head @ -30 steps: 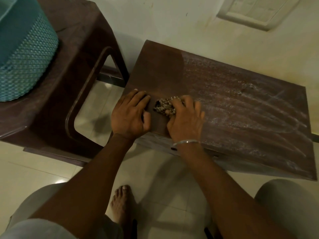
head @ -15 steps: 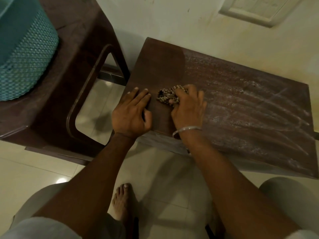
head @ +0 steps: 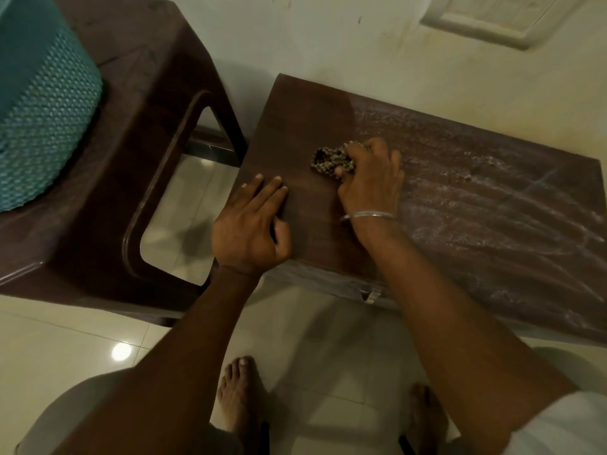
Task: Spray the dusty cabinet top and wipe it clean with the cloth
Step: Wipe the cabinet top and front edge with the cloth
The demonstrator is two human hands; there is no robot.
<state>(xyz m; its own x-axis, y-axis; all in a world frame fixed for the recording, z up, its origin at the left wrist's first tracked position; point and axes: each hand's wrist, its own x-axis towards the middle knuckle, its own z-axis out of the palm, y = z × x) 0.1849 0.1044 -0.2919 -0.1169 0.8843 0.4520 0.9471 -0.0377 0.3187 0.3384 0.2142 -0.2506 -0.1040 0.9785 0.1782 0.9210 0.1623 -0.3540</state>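
The brown cabinet top (head: 486,218) lies in front of me against the wall. Its left part is dark and free of dust, while the right part carries white dust streaks. A bunched, speckled cloth (head: 330,160) is pressed onto the top under my right hand (head: 371,182), whose fingers close on it; the wrist wears a thin bangle. My left hand (head: 253,228) rests flat on the near left corner of the top, fingers spread, holding nothing. No spray bottle is in view.
A dark brown plastic stool (head: 138,133) stands just left of the cabinet with a teal woven basket (head: 39,119) on it. The pale wall (head: 361,44) runs behind the cabinet. My bare feet (head: 239,399) stand on the tiled floor below.
My right hand has pushed the cloth away from the near edge toward the middle of the top. My left hand has stayed at the near left corner.
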